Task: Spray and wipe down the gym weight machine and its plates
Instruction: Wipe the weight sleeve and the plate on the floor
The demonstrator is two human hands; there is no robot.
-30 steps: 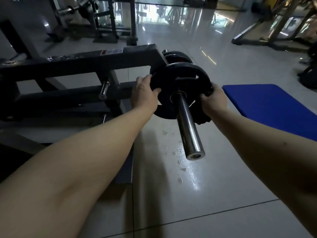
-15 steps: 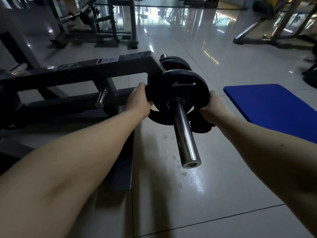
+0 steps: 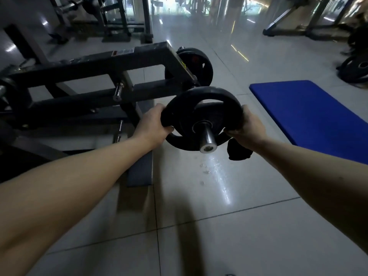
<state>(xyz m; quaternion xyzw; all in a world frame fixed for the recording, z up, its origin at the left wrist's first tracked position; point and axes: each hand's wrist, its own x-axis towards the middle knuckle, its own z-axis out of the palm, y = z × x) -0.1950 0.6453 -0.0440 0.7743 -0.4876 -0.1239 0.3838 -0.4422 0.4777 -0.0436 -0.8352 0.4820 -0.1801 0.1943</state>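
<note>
Left hand (image 3: 153, 124) and right hand (image 3: 249, 127) grip opposite rims of the black round rubber weight plate (image 3: 185, 108), dark cloth (image 3: 239, 153) under the right; it rides the chrome steel bar (image 3: 207, 139) near its free end; keep it square, draw evenly, brace for weight.

A blue mat (image 3: 310, 116) lies on the glossy tiled floor (image 3: 219, 246) — racks (image 3: 116, 38) behind.

Label (image 3: 123, 52) on machine (image 3: 99, 62) illegible
</note>
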